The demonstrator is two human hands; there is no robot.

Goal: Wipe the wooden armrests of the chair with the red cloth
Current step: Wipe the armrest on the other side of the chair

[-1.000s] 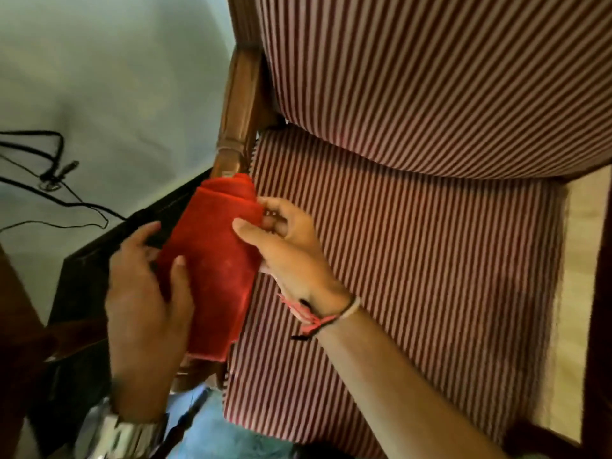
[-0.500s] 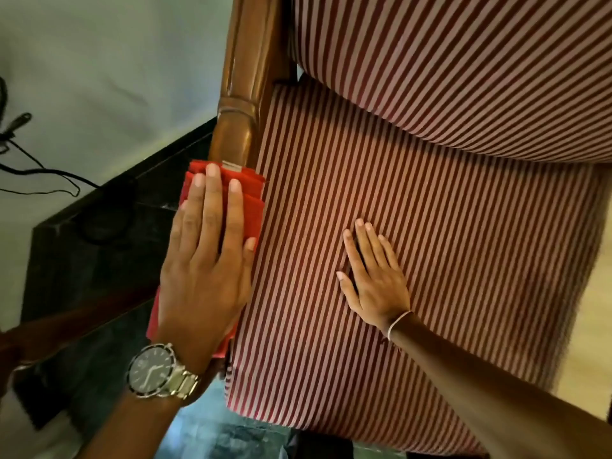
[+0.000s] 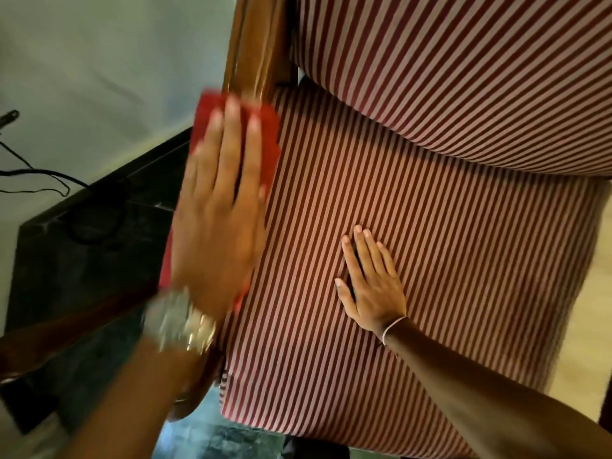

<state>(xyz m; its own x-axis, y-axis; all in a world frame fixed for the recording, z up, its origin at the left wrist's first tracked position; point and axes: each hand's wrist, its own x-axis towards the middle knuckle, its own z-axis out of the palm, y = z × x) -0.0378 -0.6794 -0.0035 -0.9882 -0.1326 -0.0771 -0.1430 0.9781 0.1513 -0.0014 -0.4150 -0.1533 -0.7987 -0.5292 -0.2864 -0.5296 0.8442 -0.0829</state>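
The red cloth (image 3: pixel 269 140) lies folded over the chair's left wooden armrest (image 3: pixel 255 44), which runs up to the top of the view. My left hand (image 3: pixel 218 220), blurred and wearing a metal wristwatch, presses flat on the cloth with its fingers stretched out along the armrest. My right hand (image 3: pixel 371 279) rests palm down on the striped seat cushion (image 3: pixel 430 243), fingers together, holding nothing. The part of the armrest under the cloth and hand is hidden.
The striped backrest cushion (image 3: pixel 463 77) fills the upper right. A dark low table or cabinet (image 3: pixel 82 243) stands close to the left of the armrest, with black cables (image 3: pixel 39 180) against the pale wall. Light floor shows at the right edge.
My left hand has slid the cloth a little farther up the armrest and is blurred with motion. My right hand stays flat on the seat. A second ago both hands were folding the cloth.
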